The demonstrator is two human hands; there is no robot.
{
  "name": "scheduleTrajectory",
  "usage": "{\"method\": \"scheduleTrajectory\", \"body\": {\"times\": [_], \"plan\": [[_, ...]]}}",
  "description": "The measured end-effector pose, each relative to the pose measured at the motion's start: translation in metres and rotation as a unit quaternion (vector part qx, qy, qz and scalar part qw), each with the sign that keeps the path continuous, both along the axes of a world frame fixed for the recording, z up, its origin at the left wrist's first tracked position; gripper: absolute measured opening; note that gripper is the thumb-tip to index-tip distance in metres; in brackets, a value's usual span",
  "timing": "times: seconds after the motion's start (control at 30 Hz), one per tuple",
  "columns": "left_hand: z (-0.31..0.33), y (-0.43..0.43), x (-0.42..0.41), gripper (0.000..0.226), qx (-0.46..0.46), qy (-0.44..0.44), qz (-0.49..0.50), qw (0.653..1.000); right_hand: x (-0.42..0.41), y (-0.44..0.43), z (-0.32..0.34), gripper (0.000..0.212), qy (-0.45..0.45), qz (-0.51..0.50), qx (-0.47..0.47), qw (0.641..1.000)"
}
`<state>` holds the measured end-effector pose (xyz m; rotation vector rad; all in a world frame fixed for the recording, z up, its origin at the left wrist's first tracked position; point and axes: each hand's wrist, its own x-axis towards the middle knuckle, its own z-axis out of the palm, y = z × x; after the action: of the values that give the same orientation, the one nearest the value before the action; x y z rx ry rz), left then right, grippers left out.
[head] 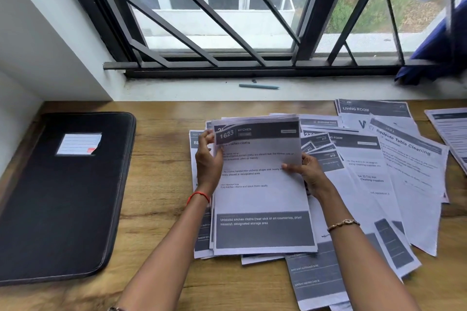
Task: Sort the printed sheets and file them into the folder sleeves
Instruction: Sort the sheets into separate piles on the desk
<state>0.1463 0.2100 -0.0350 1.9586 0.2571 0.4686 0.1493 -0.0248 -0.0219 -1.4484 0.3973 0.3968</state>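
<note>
A wooden table [164,247] meets a pale sill [328,88] at its far edge. On the table's left part lies the closed black folder [58,209], flat, its long axis running from the person toward the sill. Well apart from it, to the right, loose sheets [366,171] fan out overlapping, most with headers at the far end. Over their left side is a squared stack [262,192] — top sheet headed "1623 KITCHEN", long axis pointing away from the person, header farthest. The left hand [208,161] grips its left edge near the header; the right hand [307,171] pinches its right edge, thumb on top — hands apart. A pen [257,86] lies crosswise on the sill
</note>
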Motion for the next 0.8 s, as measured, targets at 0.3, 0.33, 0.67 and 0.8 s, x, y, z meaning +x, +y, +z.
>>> {"method": "scheduleTrajectory", "body": {"times": [0.3, 0.33, 0.67, 0.8], "plan": [[0.003, 0.003, 0.011, 0.015, -0.088, 0.044, 0.007, 0.995, 0.001, -0.003, -0.003, 0.037, -0.004, 0.002, 0.012, 1.000], [0.000, 0.002, 0.009, 0.018, -0.085, 0.042, 0.009, 0.995, 0.001, -0.003, -0.003, 0.038, -0.005, 0.003, 0.013, 1.000], [-0.003, -0.007, -0.007, 0.042, -0.086, -0.011, 0.032, 0.996, 0.000, -0.004, -0.005, 0.042, -0.012, 0.008, 0.018, 1.000], [-0.005, -0.006, -0.006, 0.029, 0.003, -0.038, 0.069, 0.997, 0.001, -0.005, -0.006, 0.046, -0.013, 0.010, 0.021, 1.000]]}}
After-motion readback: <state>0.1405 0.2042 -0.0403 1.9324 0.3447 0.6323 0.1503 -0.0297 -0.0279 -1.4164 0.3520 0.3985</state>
